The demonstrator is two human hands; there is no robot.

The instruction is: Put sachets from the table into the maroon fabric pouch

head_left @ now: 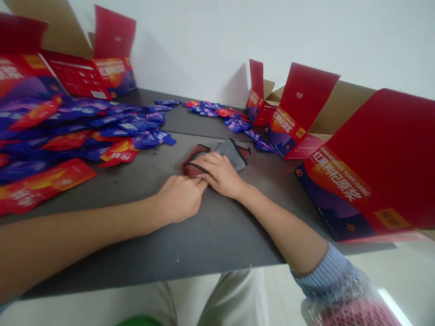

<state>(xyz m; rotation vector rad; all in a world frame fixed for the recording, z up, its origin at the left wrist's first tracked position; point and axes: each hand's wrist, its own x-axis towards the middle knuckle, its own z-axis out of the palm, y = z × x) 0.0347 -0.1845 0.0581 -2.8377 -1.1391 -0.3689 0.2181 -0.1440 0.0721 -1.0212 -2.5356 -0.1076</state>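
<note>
A folded cloth (pixel 228 153), grey and dull red with black edging, lies on the dark table in front of me. My left hand (pixel 180 197) is closed, its thumb and forefinger pinching the cloth's near edge. My right hand (pixel 220 174) lies over the middle of the cloth, palm down, with the fingers stretched across it. Both hands touch each other at the thumb and fingertips. Part of the cloth is hidden beneath the right hand.
Many red and blue sachets (pixel 115 124) are heaped on the left, with a smaller scatter of sachets (pixel 234 118) at the back. Open red cartons stand at the left (pixel 113 74) and right (pixel 367 172). The dark table (pixel 210 240) ends just before my knees.
</note>
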